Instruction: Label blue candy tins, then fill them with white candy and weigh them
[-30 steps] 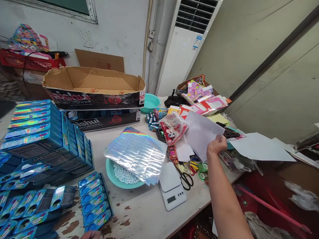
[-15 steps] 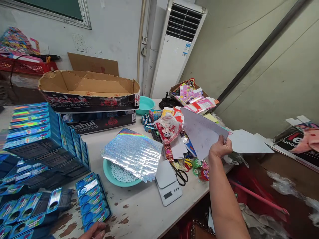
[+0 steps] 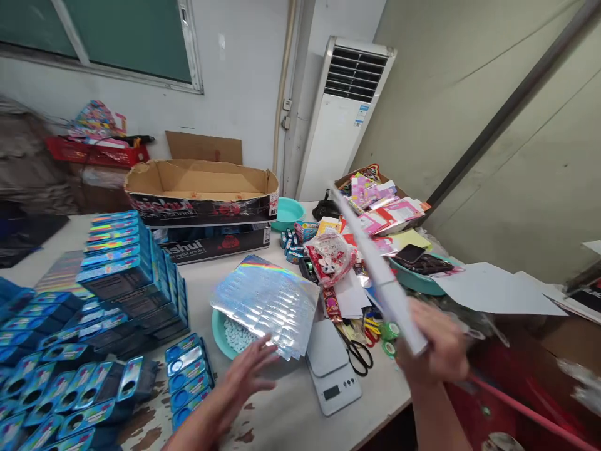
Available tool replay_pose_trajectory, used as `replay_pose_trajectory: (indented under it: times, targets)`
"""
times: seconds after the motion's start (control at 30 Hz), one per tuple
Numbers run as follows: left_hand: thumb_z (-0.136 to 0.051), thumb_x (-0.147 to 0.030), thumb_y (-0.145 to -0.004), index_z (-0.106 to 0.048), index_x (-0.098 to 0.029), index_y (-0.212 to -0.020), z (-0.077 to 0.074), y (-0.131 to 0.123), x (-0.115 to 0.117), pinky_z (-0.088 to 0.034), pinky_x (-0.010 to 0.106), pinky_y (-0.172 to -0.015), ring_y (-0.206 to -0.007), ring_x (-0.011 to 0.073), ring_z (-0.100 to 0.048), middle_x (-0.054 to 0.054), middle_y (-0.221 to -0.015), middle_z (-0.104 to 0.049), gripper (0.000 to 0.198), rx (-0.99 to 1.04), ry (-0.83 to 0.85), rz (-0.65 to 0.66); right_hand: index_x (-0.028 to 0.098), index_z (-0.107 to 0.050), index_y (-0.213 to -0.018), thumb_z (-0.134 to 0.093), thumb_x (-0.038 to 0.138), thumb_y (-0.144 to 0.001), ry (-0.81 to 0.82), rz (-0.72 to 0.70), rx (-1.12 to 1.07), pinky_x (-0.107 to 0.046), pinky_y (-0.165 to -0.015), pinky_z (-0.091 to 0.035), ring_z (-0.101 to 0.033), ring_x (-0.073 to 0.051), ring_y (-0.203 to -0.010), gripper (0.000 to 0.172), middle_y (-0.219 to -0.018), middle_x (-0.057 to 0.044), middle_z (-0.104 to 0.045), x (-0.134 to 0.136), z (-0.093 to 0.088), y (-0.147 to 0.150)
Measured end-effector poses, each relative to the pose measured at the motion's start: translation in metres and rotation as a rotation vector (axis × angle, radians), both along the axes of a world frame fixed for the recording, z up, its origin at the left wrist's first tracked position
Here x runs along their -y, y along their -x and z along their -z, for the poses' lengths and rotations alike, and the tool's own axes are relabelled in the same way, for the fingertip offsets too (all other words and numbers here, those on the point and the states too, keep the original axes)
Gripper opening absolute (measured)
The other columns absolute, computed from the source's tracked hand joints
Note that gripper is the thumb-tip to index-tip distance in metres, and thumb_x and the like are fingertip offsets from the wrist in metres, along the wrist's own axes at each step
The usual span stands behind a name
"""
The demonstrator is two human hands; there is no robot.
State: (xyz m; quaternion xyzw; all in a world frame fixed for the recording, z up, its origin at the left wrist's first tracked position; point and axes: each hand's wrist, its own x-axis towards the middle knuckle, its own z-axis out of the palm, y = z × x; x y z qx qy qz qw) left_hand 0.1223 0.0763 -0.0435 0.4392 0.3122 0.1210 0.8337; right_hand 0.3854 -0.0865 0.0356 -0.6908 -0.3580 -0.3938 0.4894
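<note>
My right hand is closed around the near end of a white sheet of card, which is held up nearly edge-on to me. My left hand is in the air with fingers spread and nothing in it, just in front of a teal bowl. White pellets fill the bowl, and shiny silver holographic sheets lie across its top. A white digital scale stands between my hands. A row of small blue boxes stands left of my left hand.
Stacked blue boxes crowd the left. Behind is an open carton on another carton. Scissors, tape rolls and a bagged red item clutter the right. A teal basin with a phone sits beyond my right hand.
My right hand has turned the white card from face-on to edge-on. My left hand has risen from the table's front edge toward the bowl and opened. The view has shifted left.
</note>
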Motion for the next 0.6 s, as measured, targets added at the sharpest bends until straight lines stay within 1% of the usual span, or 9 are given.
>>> replay_pose_trajectory:
  times: [0.03, 0.1, 0.17, 0.23, 0.27, 0.33, 0.4, 0.5, 0.6]
  targets:
    - [-0.05, -0.073, -0.067, -0.051, -0.024, -0.125, -0.021, -0.021, -0.003, -0.048, 0.042, -0.08, -0.122, 0.03, -0.047, 0.014, -0.133, -0.05, 0.076, 0.146, 0.072, 0.027, 0.026, -0.062, -0.075, -0.051, 0.037, -0.085, 0.13, -0.212, 0.161, -0.04, -0.073, -0.056, -0.067, -0.023, -0.085, 0.019, -0.077, -0.004, -0.068, -0.001, 0.004, 0.021]
    - [-0.051, -0.071, -0.069, -0.057, -0.019, -0.116, -0.055, -0.055, -0.01, -0.049, 0.039, -0.077, -0.11, 0.0285, -0.056, 0.014, -0.12, -0.059, 0.07, 0.337, 0.163, -0.007, 0.027, -0.065, -0.085, -0.049, 0.021, -0.087, 0.271, -0.501, 0.433, -0.033, -0.073, -0.058, -0.067, -0.02, -0.093, 0.017, -0.083, -0.003, -0.071, -0.005, 0.013, 0.055]
    - [-0.069, -0.05, -0.065, -0.063, -0.015, -0.097, -0.074, -0.074, -0.018, -0.049, 0.028, -0.069, -0.082, 0.0195, -0.064, 0.008, -0.093, -0.069, 0.048, 0.373, 0.153, -0.189, 0.026, -0.067, -0.089, -0.047, 0.014, -0.087, 0.346, -0.63, 0.54, -0.028, -0.075, -0.059, -0.066, -0.017, -0.097, 0.023, -0.084, -0.002, -0.072, -0.012, 0.02, 0.079]
    - [-0.076, -0.029, -0.058, -0.063, -0.012, -0.085, -0.079, -0.077, -0.027, -0.046, 0.021, -0.059, -0.061, 0.0121, -0.06, 0.002, -0.072, -0.068, 0.034, 0.355, 0.094, -0.291, 0.025, -0.068, -0.09, -0.044, 0.012, -0.087, 0.322, -0.654, 0.541, -0.027, -0.077, -0.059, -0.067, -0.017, -0.095, 0.027, -0.079, -0.002, -0.073, -0.02, 0.027, 0.094]
    - [-0.078, -0.023, -0.056, -0.063, -0.012, -0.08, -0.078, -0.074, -0.031, -0.045, 0.02, -0.055, -0.055, 0.0102, -0.058, 0.0, -0.066, -0.066, 0.03, 0.337, 0.071, -0.303, 0.024, -0.068, -0.09, -0.043, 0.011, -0.088, 0.303, -0.661, 0.528, -0.028, -0.079, -0.059, -0.067, -0.017, -0.094, 0.028, -0.078, -0.002, -0.073, -0.023, 0.03, 0.099]
    - [-0.079, -0.022, -0.054, -0.063, -0.011, -0.074, -0.073, -0.064, -0.038, -0.045, 0.019, -0.053, -0.051, 0.0096, -0.057, -0.001, -0.061, -0.066, 0.028, 0.294, 0.049, -0.3, 0.022, -0.068, -0.092, -0.04, 0.011, -0.089, 0.285, -0.701, 0.492, -0.03, -0.084, -0.058, -0.067, -0.016, -0.093, 0.031, -0.079, -0.003, -0.074, -0.029, 0.038, 0.106]
    - [-0.081, -0.024, -0.052, -0.064, -0.011, -0.075, -0.071, -0.051, -0.046, -0.047, 0.021, -0.056, -0.055, 0.0111, -0.06, 0.001, -0.064, -0.068, 0.032, 0.245, 0.04, -0.33, 0.021, -0.067, -0.097, -0.039, 0.012, -0.089, 0.309, -0.744, 0.444, -0.035, -0.09, -0.056, -0.064, -0.018, -0.102, 0.031, -0.086, -0.005, -0.074, -0.034, 0.044, 0.111]
    - [-0.083, -0.025, -0.049, -0.065, -0.012, -0.08, -0.076, -0.035, -0.056, -0.05, 0.022, -0.06, -0.061, 0.0129, -0.063, 0.003, -0.071, -0.071, 0.038, 0.209, 0.007, -0.377, 0.018, -0.064, -0.108, -0.043, 0.01, -0.087, 0.328, -0.732, 0.384, -0.046, -0.096, -0.05, -0.049, -0.025, -0.122, 0.03, -0.107, -0.01, -0.068, -0.044, 0.049, 0.117]
    - [-0.085, -0.022, -0.044, -0.064, -0.013, -0.067, -0.083, -0.021, -0.066, -0.049, 0.019, -0.056, -0.056, 0.0106, -0.061, 0.001, -0.063, -0.069, 0.033, 0.212, -0.031, -0.409, 0.015, -0.061, -0.115, -0.047, 0.008, -0.085, 0.365, -0.731, 0.365, -0.05, -0.096, -0.047, -0.037, -0.032, -0.13, 0.034, -0.121, -0.013, -0.06, -0.054, 0.052, 0.122]
